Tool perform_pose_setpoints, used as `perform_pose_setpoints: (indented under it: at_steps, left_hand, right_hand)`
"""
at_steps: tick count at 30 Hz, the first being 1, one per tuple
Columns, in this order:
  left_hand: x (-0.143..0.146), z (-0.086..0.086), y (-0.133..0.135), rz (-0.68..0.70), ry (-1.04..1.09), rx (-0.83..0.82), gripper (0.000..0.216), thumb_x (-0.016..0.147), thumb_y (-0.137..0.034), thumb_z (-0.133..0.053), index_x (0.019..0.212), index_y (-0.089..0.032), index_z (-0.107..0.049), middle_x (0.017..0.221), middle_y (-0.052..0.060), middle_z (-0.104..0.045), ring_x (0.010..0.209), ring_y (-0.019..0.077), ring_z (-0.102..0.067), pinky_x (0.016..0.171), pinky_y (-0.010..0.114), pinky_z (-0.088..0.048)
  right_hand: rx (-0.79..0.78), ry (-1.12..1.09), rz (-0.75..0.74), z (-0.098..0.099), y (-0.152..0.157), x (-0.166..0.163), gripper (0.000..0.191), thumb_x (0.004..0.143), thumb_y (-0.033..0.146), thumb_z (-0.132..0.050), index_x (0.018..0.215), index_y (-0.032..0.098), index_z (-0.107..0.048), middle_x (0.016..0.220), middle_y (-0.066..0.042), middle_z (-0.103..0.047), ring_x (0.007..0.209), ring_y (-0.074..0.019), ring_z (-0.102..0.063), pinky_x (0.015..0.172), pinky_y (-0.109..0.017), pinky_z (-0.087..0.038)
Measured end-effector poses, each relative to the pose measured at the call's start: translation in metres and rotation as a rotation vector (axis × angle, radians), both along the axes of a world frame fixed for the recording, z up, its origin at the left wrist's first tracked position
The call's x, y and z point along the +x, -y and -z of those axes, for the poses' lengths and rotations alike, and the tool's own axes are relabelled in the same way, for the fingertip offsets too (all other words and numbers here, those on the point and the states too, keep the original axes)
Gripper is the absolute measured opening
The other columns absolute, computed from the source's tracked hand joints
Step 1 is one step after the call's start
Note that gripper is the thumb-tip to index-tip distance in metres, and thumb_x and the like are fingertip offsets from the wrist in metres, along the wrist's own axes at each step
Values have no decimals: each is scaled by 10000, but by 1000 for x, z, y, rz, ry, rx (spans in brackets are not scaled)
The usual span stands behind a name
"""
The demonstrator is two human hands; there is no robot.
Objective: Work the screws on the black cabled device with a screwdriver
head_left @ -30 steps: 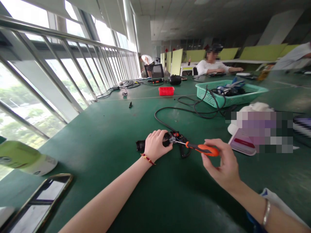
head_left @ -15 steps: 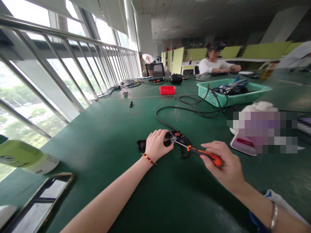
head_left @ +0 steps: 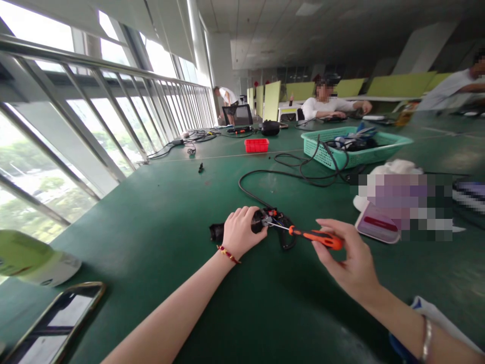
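Note:
A black corded hand tool (head_left: 287,238), pistol-shaped, lies on the green table with wires and inner parts exposed near its middle; its exact kind I cannot tell. My left hand (head_left: 241,231) is wrapped over its barrel and presses it to the table. In my right hand (head_left: 350,258) is an orange and black screwdriver (head_left: 316,237), pinched between thumb and fingers near the end of its handle. The screwdriver's shaft points left, and its tip meets a grey part of the tool beside my left thumb. The tip's exact seat is too small to make out.
A black cord (head_left: 261,173) loops from the tool toward a green basket (head_left: 329,161) of cables. Beyond stands a red tray (head_left: 256,146). A phone (head_left: 56,323) and a bottle (head_left: 34,258) are at left, a pink case (head_left: 375,225) at right. Other people are in the background.
The view has shifted slightly. My left hand still grips the tool, and the screwdriver's tip stays at the grey part. The right fingers have moved slightly on the handle.

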State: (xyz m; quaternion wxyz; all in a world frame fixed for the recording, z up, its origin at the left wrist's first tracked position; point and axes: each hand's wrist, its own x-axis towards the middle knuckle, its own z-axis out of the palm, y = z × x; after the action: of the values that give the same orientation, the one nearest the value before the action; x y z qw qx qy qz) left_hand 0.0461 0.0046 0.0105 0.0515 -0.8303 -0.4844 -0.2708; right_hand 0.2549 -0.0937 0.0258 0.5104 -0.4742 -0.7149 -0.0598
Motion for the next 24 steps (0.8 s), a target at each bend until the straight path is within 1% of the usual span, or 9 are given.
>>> perform_pose_setpoints:
  at_steps: [2, 4, 9, 11, 14, 16, 20, 22, 24]
  left_hand:
    - [0, 0, 0, 3, 3, 3, 362, 745, -392, -575, 1053, -204, -549, 927, 26, -631, 877, 207, -572, 757, 329, -442]
    - [0, 0, 0, 4, 4, 3, 362, 745, -389, -576, 1054, -203, -548, 926, 24, -631, 875, 206, -573, 753, 328, -442]
    - [0, 0, 0, 5, 7, 1, 358, 742, -391, -580, 1047, -206, -549, 923, 22, -629, 885, 207, -573, 757, 326, -440]
    - [0, 1, 0, 4, 5, 1, 358, 743, -391, -578, 1047, -204, -549, 925, 23, -629, 888, 206, -573, 760, 326, -440]
    - [0, 0, 0, -2, 1, 2, 361, 742, -392, -577, 1048, -204, -548, 930, 24, -630, 889, 207, -573, 765, 327, -439]
    - [0, 0, 0, -2, -1, 4, 365, 740, -392, -579, 1052, -205, -548, 937, 24, -631, 893, 208, -573, 769, 328, -440]
    - [0, 0, 0, -1, -7, 0, 366, 739, -391, -581, 1050, -201, -550, 936, 26, -630, 889, 209, -573, 761, 331, -444]
    - [0, 0, 0, -4, -8, 0, 366, 740, -392, -581, 1049, -199, -550, 933, 27, -630, 884, 209, -574, 762, 333, -446]
    - [1, 0, 0, -4, -8, 3, 367, 741, -392, -579, 1051, -198, -548, 934, 28, -631, 885, 210, -574, 768, 335, -446]
  right_hand:
    - [70, -12, -6, 1, 0, -1, 363, 777, 165, -586, 1128, 202, -500, 956, -65, -597, 860, -188, -600, 739, -330, -512]
    - [88, 10, -22, 1, 0, -1, 363, 769, 160, -594, 1117, 199, -502, 960, -70, -599, 872, -194, -596, 739, -331, -510]
    - [-28, 66, -16, -2, 1, 0, 151, 807, 223, -572, 958, 220, -571, 811, -26, -630, 711, -162, -599, 630, -293, -498]
    - [-26, 26, 8, -1, 1, 1, 213, 807, 214, -569, 1019, 213, -557, 836, -33, -622, 728, -159, -601, 640, -287, -501]
    - [34, -12, 26, 1, 0, 1, 330, 787, 189, -577, 1111, 193, -507, 946, -67, -606, 842, -183, -603, 734, -321, -508]
    - [36, 7, 8, 1, -1, 1, 305, 785, 197, -580, 1084, 200, -520, 938, -65, -612, 844, -188, -603, 723, -321, -510]
    - [-59, 60, -10, 0, 0, 1, 158, 817, 240, -564, 975, 227, -569, 781, -17, -620, 703, -156, -598, 601, -274, -493]
    - [-68, 31, 5, 0, 1, 1, 192, 820, 234, -562, 1012, 223, -558, 778, -14, -611, 686, -146, -595, 603, -269, -492]
    - [-24, -6, 15, 1, 0, 1, 270, 803, 214, -574, 1070, 210, -530, 860, -37, -610, 760, -161, -606, 667, -289, -504]
